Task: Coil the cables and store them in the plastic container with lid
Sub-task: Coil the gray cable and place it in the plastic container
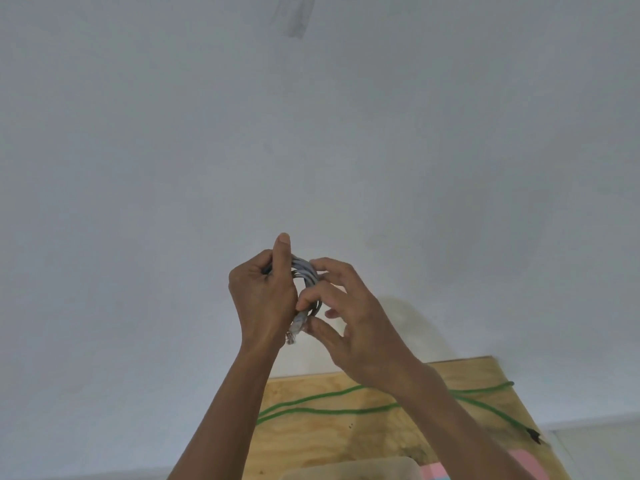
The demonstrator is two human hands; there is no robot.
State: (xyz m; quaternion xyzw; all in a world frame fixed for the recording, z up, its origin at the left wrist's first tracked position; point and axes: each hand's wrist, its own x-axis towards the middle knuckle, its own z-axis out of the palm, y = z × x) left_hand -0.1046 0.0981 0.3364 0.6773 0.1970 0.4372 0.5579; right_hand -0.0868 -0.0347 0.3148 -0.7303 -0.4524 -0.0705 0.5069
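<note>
At the bottom edge, nearest to the camera, a pale plastic container [349,469] shows only its rim, resting on the wooden board [311,427]. A green cable [329,410] lies loose on this board, beyond the container, not yet coiled. Well above the board, in front of the white wall [138,133], both hands hold a grey cable [306,271] that is wound into a small bundle. The left hand [263,296] is closed around the bundle with the thumb standing up. The right hand [349,317] pinches the end piece near the connector [294,329], and its other fingers are spread apart. I judge this cable light and rather springy, so the loops want to open again. It is better to grip across all loops together, not by the connector, whose small clip may break.
</note>
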